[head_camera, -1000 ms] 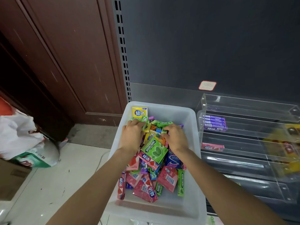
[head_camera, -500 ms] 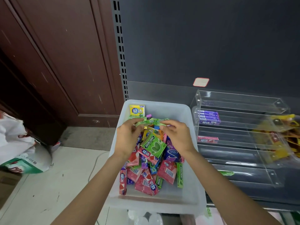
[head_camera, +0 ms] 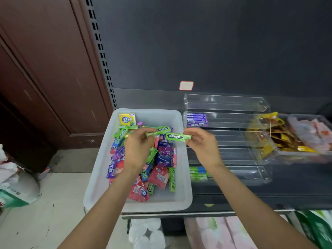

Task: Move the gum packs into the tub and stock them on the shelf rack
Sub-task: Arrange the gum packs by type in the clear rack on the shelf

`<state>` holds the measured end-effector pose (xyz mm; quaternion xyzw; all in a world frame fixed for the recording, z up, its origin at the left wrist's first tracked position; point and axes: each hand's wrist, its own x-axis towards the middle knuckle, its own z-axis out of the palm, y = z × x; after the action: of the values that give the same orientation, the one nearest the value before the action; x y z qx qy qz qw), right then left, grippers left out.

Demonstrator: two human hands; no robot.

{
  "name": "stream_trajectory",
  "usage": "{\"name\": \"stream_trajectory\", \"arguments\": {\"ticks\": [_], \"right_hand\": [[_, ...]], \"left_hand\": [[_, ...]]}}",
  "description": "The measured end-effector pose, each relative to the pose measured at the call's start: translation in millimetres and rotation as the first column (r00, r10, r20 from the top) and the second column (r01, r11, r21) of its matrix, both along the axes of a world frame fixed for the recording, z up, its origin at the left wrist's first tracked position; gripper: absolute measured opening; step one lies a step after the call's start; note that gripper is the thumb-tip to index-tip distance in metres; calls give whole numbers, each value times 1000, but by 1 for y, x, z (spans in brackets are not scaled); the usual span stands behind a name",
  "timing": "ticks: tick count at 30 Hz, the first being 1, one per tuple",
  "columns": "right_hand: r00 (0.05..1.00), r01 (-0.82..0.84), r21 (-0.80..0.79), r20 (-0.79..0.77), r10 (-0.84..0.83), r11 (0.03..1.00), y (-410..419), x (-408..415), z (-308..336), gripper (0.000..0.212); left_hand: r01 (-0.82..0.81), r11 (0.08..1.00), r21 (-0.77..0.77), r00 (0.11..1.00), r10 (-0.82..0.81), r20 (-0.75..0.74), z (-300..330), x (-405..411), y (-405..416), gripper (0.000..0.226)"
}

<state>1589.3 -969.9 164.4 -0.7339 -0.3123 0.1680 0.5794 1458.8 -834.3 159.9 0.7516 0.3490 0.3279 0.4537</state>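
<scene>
Head view: a white plastic tub (head_camera: 185, 159) sits on a dark shelf (head_camera: 287, 193), just beside a clear acrylic tiered rack (head_camera: 251, 123) to its right. The tub holds a loose heap of gum packs (head_camera: 161, 159) in green, pink, purple and blue, with a yellow pack (head_camera: 127, 119) standing against the far wall.

Both hands are raised over the far half of the tub. The left hand (head_camera: 139, 150) has its grip curled round a bunch of green Doublemint sticks (head_camera: 158, 131), which fan out past the fingers to left and right. The right hand (head_camera: 203, 147) pinches a single Doublemint stick (head_camera: 178, 137) by its right end between thumb and fingertips; the stick lies roughly level, label up, its free end reaching toward the left hand's bunch.

In the rack, purple packs (head_camera: 196, 120) lie at the left end of an upper tier, and green and blue packs (head_camera: 198, 174) at the left end of the lowest tier. Right of the rack stand clear bins (head_camera: 303, 139) with yellow and pink wrapped goods, blurred, perhaps snacks. A pale floor (head_camera: 53, 203) and white bags (head_camera: 16, 187) show at the left.
</scene>
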Motion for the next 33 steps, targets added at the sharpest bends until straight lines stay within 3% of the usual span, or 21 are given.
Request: {"name": "stream_trajectory", "arguments": {"ticks": [6, 14, 27, 33], "right_hand": [[998, 47, -14, -51, -48, 999, -84, 38, -6, 29], [999, 28, -151, 25, -25, 988, -159, 75, -47, 20], [999, -22, -315, 27, 32, 949, -150, 85, -99, 19], [982, -40, -380, 154, 106, 924, -145, 83, -111, 19]], "left_hand": [[1, 975, -222, 995, 20, 93, -7, 34, -70, 26], [22, 958, -287, 997, 2, 82, -22, 50, -139, 20], [23, 932, -361, 999, -9, 40, -31, 45, -154, 32], [9, 933, -360, 999, 3, 33, -32, 45, -149, 27]]}}
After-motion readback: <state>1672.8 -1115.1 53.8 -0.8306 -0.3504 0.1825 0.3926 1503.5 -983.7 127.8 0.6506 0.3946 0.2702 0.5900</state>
